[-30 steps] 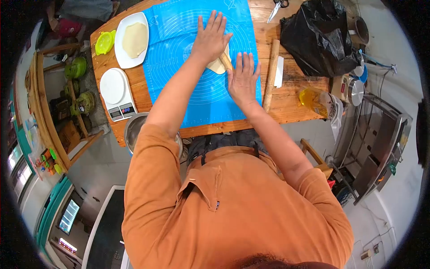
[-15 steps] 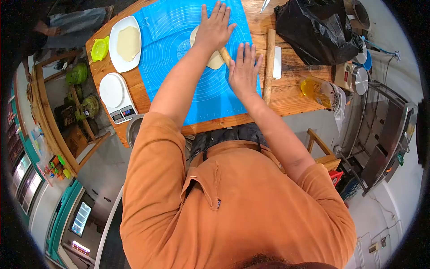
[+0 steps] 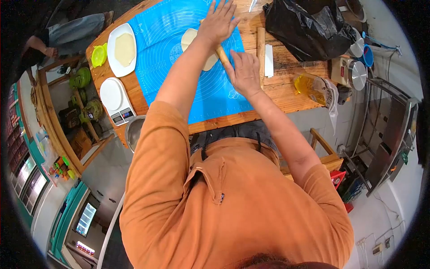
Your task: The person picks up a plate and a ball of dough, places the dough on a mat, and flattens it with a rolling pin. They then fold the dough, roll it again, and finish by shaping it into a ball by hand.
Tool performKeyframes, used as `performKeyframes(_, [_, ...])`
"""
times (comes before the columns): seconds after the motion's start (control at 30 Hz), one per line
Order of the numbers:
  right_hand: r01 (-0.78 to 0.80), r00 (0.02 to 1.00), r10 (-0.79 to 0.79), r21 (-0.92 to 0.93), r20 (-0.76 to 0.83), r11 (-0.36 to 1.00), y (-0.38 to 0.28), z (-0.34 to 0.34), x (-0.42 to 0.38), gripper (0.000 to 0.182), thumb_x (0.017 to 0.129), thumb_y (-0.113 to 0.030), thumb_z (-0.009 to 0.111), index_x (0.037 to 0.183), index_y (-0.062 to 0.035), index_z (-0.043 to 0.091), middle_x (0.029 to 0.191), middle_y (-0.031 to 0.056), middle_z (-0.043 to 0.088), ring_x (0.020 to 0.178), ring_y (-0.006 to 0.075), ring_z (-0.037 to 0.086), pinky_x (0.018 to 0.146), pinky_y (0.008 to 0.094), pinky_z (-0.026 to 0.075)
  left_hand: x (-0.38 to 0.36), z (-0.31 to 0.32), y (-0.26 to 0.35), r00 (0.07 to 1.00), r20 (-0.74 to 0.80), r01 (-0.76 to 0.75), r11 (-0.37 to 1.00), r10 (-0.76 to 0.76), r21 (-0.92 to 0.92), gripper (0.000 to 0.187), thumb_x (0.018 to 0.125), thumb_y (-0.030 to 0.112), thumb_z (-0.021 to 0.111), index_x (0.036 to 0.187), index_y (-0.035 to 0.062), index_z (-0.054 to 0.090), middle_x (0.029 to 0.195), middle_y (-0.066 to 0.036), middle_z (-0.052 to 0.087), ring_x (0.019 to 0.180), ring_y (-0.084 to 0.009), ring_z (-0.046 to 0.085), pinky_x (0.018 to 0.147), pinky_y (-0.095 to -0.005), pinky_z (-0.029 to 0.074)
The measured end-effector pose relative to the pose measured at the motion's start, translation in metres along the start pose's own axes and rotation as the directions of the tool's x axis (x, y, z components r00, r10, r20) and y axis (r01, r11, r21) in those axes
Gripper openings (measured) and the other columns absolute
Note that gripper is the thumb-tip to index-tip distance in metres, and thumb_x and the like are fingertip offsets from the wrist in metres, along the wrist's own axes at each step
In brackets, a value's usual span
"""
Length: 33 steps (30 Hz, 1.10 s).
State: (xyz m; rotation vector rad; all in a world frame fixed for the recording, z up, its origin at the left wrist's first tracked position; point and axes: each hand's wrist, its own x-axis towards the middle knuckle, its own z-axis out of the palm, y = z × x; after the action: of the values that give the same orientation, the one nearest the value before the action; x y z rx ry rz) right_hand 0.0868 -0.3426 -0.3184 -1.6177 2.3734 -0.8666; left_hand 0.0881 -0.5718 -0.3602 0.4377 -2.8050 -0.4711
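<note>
A wooden rolling pin (image 3: 222,59) lies slantwise across a flat pale piece of dough (image 3: 189,38) on a blue baking mat (image 3: 161,80). My left hand (image 3: 217,24) rests on the far part of the pin, its fingers stretched out and apart. It covers part of the pin and dough. At the pin's near end is my right hand (image 3: 247,74), palm against the wood, fingers slightly bent but not wrapped round it. Left of the mat, a white plate (image 3: 130,69) carries another flat dough piece (image 3: 125,49).
A second wooden rod (image 3: 260,49) and a white strip (image 3: 268,61) lie right of the mat. Beyond are a black plastic bag (image 3: 309,29) and a bag of yellow oil (image 3: 309,89). A kitchen scale (image 3: 113,96) and green dish (image 3: 99,55) stand left. A person's hand (image 3: 51,52) shows far left.
The rolling pin has shifted against the dough, and more of its near end shows. My right fingers, straight before, are now more bent. The whole view has shifted slightly.
</note>
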Motion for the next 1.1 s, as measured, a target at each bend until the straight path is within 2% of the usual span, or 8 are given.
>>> performKeyframes(0.13, [0.027,0.976,-0.022,-0.022,0.218,0.999,-0.012,0.000,0.003,0.058,0.105,-0.035,0.058,0.150,0.0016,0.050,0.139,0.0190,0.054,0.138,0.0353,0.046,0.118,0.0540,0.029,-0.032,-0.015,-0.015,0.996,-0.046,-0.068,0.983,0.077,0.168,0.063,0.112,0.044,0.043,0.158,0.0021,0.044,0.169,-0.015,0.037,0.161,-0.0317,0.023,0.128,-0.0629,0.013])
performKeyframes(0.2, [0.162,0.976,-0.120,-0.236,0.184,0.958,-0.023,0.016,-0.002,0.070,0.108,-0.045,0.048,0.158,0.0043,0.039,0.162,0.0238,0.039,0.156,0.0400,0.027,0.128,0.0568,0.017,-0.050,-0.026,-0.017,1.000,0.010,-0.022,0.969,0.021,0.245,0.063,0.112,0.044,0.042,0.160,0.0025,0.041,0.171,-0.015,0.033,0.162,-0.0314,0.020,0.129,-0.0622,0.011])
performKeyframes(0.3, [0.146,0.939,-0.088,-0.153,0.334,0.977,-0.042,0.029,-0.008,0.079,0.110,-0.050,0.041,0.162,0.0074,0.029,0.173,0.0252,0.019,0.162,0.0413,0.008,0.132,0.0566,0.005,-0.072,-0.037,-0.025,0.995,0.077,0.024,0.936,-0.055,0.352,0.064,0.112,0.044,0.041,0.163,0.0048,0.037,0.173,-0.014,0.027,0.163,-0.0314,0.014,0.129,-0.0630,0.010])
performKeyframes(0.4, [0.179,0.932,-0.130,-0.118,0.337,0.977,-0.059,0.032,-0.011,0.079,0.110,-0.049,0.042,0.162,0.0090,0.028,0.172,0.0267,0.020,0.162,0.0418,0.011,0.132,0.0547,0.008,-0.095,-0.047,-0.029,0.994,0.025,0.097,0.955,-0.108,0.280,0.065,0.112,0.045,0.039,0.165,0.0071,0.034,0.175,-0.013,0.023,0.164,-0.0322,0.012,0.129,-0.0634,0.009])
performKeyframes(0.63, [0.289,0.885,-0.265,-0.005,0.382,0.957,-0.070,0.034,-0.014,0.078,0.111,-0.048,0.040,0.162,0.0094,0.026,0.172,0.0277,0.018,0.162,0.0423,0.010,0.132,0.0541,0.006,-0.133,-0.059,-0.035,0.967,0.081,0.178,0.868,-0.242,0.465,0.062,0.113,0.044,0.033,0.165,0.0095,0.035,0.175,-0.012,0.023,0.164,-0.0304,0.012,0.130,-0.0622,0.006])
performKeyframes(0.73, [0.179,0.921,-0.169,0.004,0.351,0.984,-0.065,0.027,-0.006,0.076,0.111,-0.046,0.040,0.162,0.0079,0.026,0.172,0.0271,0.018,0.162,0.0430,0.010,0.132,0.0562,0.005,-0.127,-0.066,-0.037,0.964,0.105,0.174,0.875,-0.246,0.452,0.062,0.113,0.043,0.034,0.164,0.0080,0.035,0.175,-0.012,0.023,0.164,-0.0312,0.012,0.130,-0.0624,0.007])
performKeyframes(0.8, [0.133,0.944,-0.034,-0.284,0.327,0.950,-0.059,0.032,-0.003,0.074,0.111,-0.045,0.040,0.163,0.0054,0.026,0.173,0.0260,0.019,0.162,0.0433,0.009,0.131,0.0583,0.003,-0.118,-0.062,-0.038,0.959,0.146,0.154,0.877,-0.244,0.456,0.063,0.113,0.043,0.035,0.164,0.0067,0.035,0.175,-0.012,0.023,0.164,-0.0326,0.013,0.129,-0.0630,0.007])
performKeyframes(1.1, [0.177,0.925,-0.036,-0.344,0.378,0.922,-0.069,0.039,-0.004,0.075,0.111,-0.046,0.037,0.164,0.0059,0.024,0.172,0.0235,0.023,0.163,0.0401,0.010,0.132,0.0560,0.005,-0.117,-0.046,-0.038,0.957,-0.081,0.289,0.888,-0.279,0.357,0.063,0.112,0.044,0.038,0.163,0.0068,0.038,0.173,-0.014,0.029,0.163,-0.0324,0.017,0.129,-0.0640,0.008])
